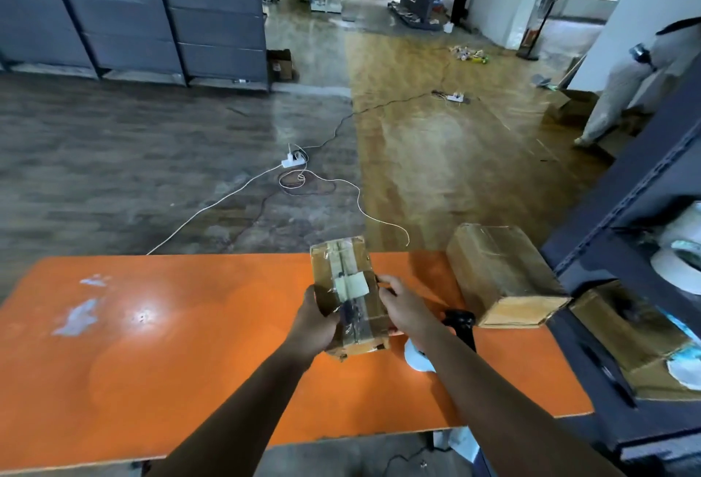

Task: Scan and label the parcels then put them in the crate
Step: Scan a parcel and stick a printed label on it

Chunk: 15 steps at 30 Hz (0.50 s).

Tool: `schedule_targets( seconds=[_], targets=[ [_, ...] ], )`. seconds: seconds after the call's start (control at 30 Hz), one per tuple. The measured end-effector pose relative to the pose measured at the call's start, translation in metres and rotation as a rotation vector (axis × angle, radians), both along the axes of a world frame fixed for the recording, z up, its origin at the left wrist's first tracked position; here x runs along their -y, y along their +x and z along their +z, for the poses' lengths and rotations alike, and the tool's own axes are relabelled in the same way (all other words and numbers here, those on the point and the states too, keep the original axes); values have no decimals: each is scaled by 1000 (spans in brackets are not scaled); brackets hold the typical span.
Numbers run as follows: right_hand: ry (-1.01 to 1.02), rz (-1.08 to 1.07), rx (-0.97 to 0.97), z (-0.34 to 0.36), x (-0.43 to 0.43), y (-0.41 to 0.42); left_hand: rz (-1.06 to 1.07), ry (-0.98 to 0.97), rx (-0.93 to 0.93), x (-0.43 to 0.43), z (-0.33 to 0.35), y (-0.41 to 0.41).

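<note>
A taped cardboard parcel [347, 287] with a small pale label on top is held above the orange table [151, 343]. My left hand [316, 323] grips its left side, fingers curled under it. My right hand [404, 307] holds its right edge, thumb near the label. A larger cardboard parcel [500, 275] lies on the table's right end. A black handheld scanner [461, 324] lies on the table behind my right wrist, and a white object [415, 361] lies partly hidden under my right forearm.
A dark metal shelf [645, 180] stands at the right, holding another cardboard box [637, 340] and rolls of tape [679, 260]. Cables and a power strip [292, 162] lie on the floor beyond the table. A person in white [629, 85] bends over at far right.
</note>
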State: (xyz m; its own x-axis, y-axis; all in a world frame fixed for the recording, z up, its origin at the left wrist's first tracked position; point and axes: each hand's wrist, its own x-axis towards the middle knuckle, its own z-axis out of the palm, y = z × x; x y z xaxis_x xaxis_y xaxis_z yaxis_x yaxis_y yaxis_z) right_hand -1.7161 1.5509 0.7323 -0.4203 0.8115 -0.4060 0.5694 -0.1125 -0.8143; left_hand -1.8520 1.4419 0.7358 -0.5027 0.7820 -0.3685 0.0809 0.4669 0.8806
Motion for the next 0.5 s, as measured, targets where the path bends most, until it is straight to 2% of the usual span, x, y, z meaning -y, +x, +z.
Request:
schedule_targets(
  seconds=[0.17,0.23,0.37,0.43,0.5],
  targets=[
    [153,183,92,-23,8,0,23,-70,41,9,-31,7],
    [207,211,101,-31,9,-1,-3,-133,3,10,-37,11],
    [117,239,85,-43,13,-6,-17,-285,-105,11,-35,8],
    [122,226,157,-47,18,-9,-18,-301,-57,16,-29,-1],
    [108,182,226,-54,22,-7,-52,-226,30,23,-28,-14]
  ],
)
